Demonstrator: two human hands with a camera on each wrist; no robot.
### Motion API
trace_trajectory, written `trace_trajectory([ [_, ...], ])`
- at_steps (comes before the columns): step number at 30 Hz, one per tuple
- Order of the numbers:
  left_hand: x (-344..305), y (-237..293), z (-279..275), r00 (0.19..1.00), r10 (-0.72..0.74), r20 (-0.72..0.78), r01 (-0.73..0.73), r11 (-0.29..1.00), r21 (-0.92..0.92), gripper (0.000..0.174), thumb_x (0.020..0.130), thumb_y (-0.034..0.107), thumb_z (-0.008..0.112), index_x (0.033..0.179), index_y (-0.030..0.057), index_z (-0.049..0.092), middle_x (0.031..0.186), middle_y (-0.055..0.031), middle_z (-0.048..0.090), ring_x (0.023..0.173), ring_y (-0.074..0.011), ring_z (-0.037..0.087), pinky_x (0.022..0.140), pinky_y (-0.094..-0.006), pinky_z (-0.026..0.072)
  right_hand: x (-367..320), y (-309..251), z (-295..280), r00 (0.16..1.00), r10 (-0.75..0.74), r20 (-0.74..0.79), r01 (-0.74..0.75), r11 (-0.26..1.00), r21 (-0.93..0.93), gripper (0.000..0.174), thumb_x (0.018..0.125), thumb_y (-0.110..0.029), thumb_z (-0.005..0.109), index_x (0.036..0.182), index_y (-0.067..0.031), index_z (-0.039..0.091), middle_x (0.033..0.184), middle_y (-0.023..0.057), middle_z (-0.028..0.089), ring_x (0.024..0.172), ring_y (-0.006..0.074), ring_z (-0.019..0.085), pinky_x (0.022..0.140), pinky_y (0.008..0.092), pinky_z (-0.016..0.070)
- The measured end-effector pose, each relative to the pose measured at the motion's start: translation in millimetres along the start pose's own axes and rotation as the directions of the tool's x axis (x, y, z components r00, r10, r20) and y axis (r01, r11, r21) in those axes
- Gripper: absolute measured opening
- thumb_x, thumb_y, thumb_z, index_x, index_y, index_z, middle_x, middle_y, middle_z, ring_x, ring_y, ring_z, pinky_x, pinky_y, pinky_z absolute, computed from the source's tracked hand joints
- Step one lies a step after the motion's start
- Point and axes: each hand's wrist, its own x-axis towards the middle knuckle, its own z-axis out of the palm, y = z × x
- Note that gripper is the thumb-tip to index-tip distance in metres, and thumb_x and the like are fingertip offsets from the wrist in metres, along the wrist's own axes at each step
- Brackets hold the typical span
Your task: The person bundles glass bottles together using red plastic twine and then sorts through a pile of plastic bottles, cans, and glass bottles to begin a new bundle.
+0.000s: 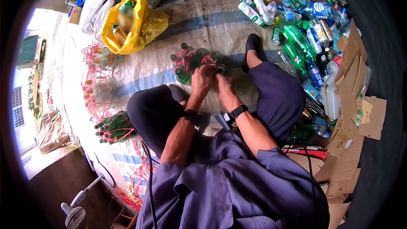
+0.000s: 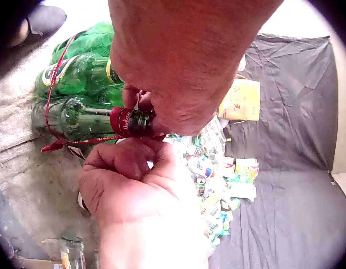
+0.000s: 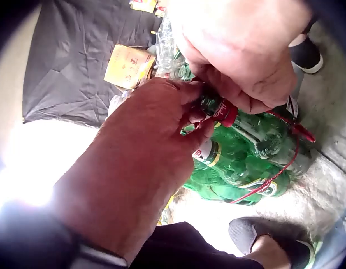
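A bundle of green glass bottles (image 1: 183, 75), bound with red string (image 2: 50, 100), stands on the sheeting between the person's feet. Both hands meet at the bundle's near side, close around one bottle's neck with a red label (image 2: 121, 121). My left hand (image 1: 203, 78) has its fingers curled and pinches the string by that neck. Opposite it, my right hand (image 1: 224, 85) has thumb and fingers bent around the same spot, with red string showing between them. In the right wrist view the string also runs around the bodies of the bottles (image 3: 248, 168). The fingertips are partly hidden.
At left stand tied clear bottles (image 1: 101, 90) and another green bundle (image 1: 114, 128). A yellow bag (image 1: 111, 46) holding bottles is up left. Cans and plastic bottles (image 1: 296, 38) pile at right beside cardboard (image 1: 352, 72). Loose red string (image 1: 129, 197) lies lower left.
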Motion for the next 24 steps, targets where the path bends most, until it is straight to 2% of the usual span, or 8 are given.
trace_trajectory([
  [6, 0.1, -3.3, 1.1, 0.999, 0.023, 0.022, -0.024, 1.000, 0.017, 0.020, 0.084, 0.013, 0.062, 0.102, 0.0069, 0.070, 0.098, -0.0112, 0.070, 0.093, -0.0319, 0.063, 0.083, -0.0407, 0.0506, -4.5, -0.5, -7.0, 0.998, -0.045, 0.055, 0.049, 0.996, -0.070, 0.024, 0.081, -0.019, 0.067, 0.062, -0.0127, 0.054, 0.057, -0.0038, 0.044, 0.043, 0.0093, 0.039, 0.040, 0.0297, 0.0268],
  [9, 0.3, -6.4, 2.0, 0.999, 0.038, 0.016, -0.038, 0.999, 0.027, 0.019, 0.084, 0.013, 0.062, 0.100, 0.0074, 0.071, 0.098, -0.0095, 0.070, 0.091, -0.0314, 0.062, 0.082, -0.0402, 0.0507, -3.5, -2.2, -10.8, 0.995, 0.071, 0.064, -0.065, 0.993, -0.098, 0.014, 0.082, -0.013, 0.068, 0.070, -0.0081, 0.061, 0.067, -0.0030, 0.053, 0.058, 0.0089, 0.048, 0.051, 0.0266, 0.0360],
  [12, -0.1, -3.6, 0.0, 1.000, 0.023, 0.020, -0.022, 0.999, -0.038, 0.019, 0.083, 0.014, 0.063, 0.099, 0.0083, 0.072, 0.098, -0.0087, 0.071, 0.090, -0.0311, 0.062, 0.082, -0.0404, 0.0507, 1.4, 1.7, -12.2, 0.995, 0.023, 0.100, -0.016, 0.997, -0.075, 0.019, 0.081, -0.019, 0.068, 0.066, -0.0141, 0.057, 0.057, -0.0044, 0.043, 0.043, 0.0088, 0.037, 0.040, 0.0289, 0.0258],
  [15, -0.5, -8.4, 0.0, 0.996, 0.068, 0.057, -0.071, 0.996, 0.059, 0.019, 0.082, 0.013, 0.064, 0.099, 0.0093, 0.072, 0.097, -0.0083, 0.071, 0.089, -0.0308, 0.061, 0.082, -0.0397, 0.0509, 2.1, -8.5, -22.1, 0.978, 0.153, 0.139, -0.146, 0.988, -0.056, 0.016, 0.082, -0.016, 0.068, 0.070, -0.0064, 0.062, 0.066, -0.0019, 0.055, 0.059, 0.0097, 0.050, 0.052, 0.0269, 0.0378],
  [17, -0.1, -14.1, 1.5, 0.994, 0.094, 0.047, -0.097, 0.994, 0.046, 0.018, 0.081, 0.014, 0.065, 0.098, 0.0103, 0.073, 0.096, -0.0082, 0.071, 0.088, -0.0304, 0.061, 0.081, -0.0393, 0.0512, 10.2, -12.0, -25.8, 0.981, -0.001, 0.196, 0.088, 0.896, -0.436, 0.020, 0.080, -0.017, 0.067, 0.068, -0.0028, 0.061, 0.064, 0.0016, 0.057, 0.059, 0.0114, 0.052, 0.052, 0.0300, 0.0397],
  [18, 0.6, -14.9, 1.1, 0.995, 0.093, 0.046, -0.095, 0.994, 0.046, 0.018, 0.081, 0.014, 0.065, 0.098, 0.0103, 0.073, 0.096, -0.0082, 0.071, 0.088, -0.0304, 0.061, 0.081, -0.0393, 0.0512, 14.4, -12.3, -25.7, 0.980, 0.000, 0.197, 0.088, 0.895, -0.437, 0.020, 0.080, -0.017, 0.067, 0.068, -0.0028, 0.061, 0.064, 0.0016, 0.057, 0.059, 0.0114, 0.052, 0.052, 0.0300, 0.0397],
  [20, 1.0, -16.0, 0.5, 0.988, 0.142, 0.060, -0.147, 0.986, 0.081, 0.017, 0.082, 0.014, 0.065, 0.096, 0.0111, 0.074, 0.095, -0.0080, 0.071, 0.088, -0.0298, 0.061, 0.080, -0.0391, 0.0511, 20.8, -10.7, -25.7, 0.842, -0.385, 0.379, 0.521, 0.394, -0.757, 0.021, 0.077, -0.016, 0.066, 0.067, 0.0010, 0.060, 0.061, 0.0051, 0.056, 0.058, 0.0130, 0.052, 0.051, 0.0337, 0.0398],
  [24, 1.5, -13.7, 1.3, 0.994, 0.096, 0.048, -0.099, 0.994, 0.047, 0.017, 0.081, 0.015, 0.066, 0.095, 0.0108, 0.074, 0.093, -0.0098, 0.071, 0.087, -0.0297, 0.062, 0.080, -0.0395, 0.0512, 20.0, -4.9, -30.1, 0.793, -0.479, 0.375, 0.560, 0.333, -0.758, 0.021, 0.075, -0.015, 0.064, 0.066, 0.0029, 0.056, 0.060, 0.0067, 0.054, 0.056, 0.0149, 0.051, 0.049, 0.0366, 0.0384],
])
